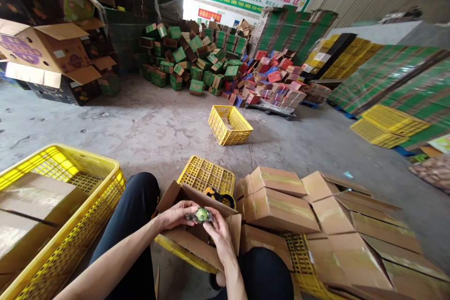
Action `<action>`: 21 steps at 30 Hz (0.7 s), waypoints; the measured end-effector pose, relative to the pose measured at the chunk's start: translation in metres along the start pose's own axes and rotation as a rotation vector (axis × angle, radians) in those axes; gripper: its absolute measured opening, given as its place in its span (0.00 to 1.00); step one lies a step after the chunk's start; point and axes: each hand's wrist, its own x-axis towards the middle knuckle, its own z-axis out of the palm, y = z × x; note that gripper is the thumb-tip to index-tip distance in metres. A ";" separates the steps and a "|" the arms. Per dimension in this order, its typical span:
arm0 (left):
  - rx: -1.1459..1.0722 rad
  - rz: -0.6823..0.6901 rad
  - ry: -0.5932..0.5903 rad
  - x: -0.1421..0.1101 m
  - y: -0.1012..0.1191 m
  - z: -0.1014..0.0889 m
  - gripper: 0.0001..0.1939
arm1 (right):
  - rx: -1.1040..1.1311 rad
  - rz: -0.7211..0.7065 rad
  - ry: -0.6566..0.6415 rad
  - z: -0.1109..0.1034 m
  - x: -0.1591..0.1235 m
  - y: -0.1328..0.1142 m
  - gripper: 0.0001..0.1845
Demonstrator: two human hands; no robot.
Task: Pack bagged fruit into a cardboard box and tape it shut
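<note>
Between my hands is a small green fruit in clear plastic wrap point(202, 215), its exact kind too small to make out. My left hand point(178, 214) pinches the wrap at one end. On the other side, the fingers of my right hand point(218, 228) are closed around the opposite end. Both hands are above an open cardboard box point(204, 247) that stands between my knees, partly over a yellow crate. Its inside is largely hidden by my hands. Just beyond the box, a yellow and black tape dispenser point(221, 197) rests by an upturned yellow crate point(206, 173).
Taped cardboard boxes point(281, 208) stand at my right, with more boxes point(351, 253) beside them. A large yellow crate point(114, 171) holding boxes is at my left. Ahead on the concrete floor sits another yellow crate point(230, 137). Green cartons point(196, 86) lie heaped farther back.
</note>
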 end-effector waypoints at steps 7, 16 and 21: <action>-0.061 0.113 -0.001 0.006 -0.001 0.001 0.30 | 0.029 0.095 0.138 -0.002 0.010 0.011 0.31; 0.015 0.078 -0.098 -0.004 0.008 0.009 0.32 | -0.030 0.097 0.119 -0.003 0.008 0.006 0.30; 0.071 0.058 -0.063 -0.003 0.004 0.007 0.28 | -0.024 0.096 0.080 -0.001 0.006 0.005 0.30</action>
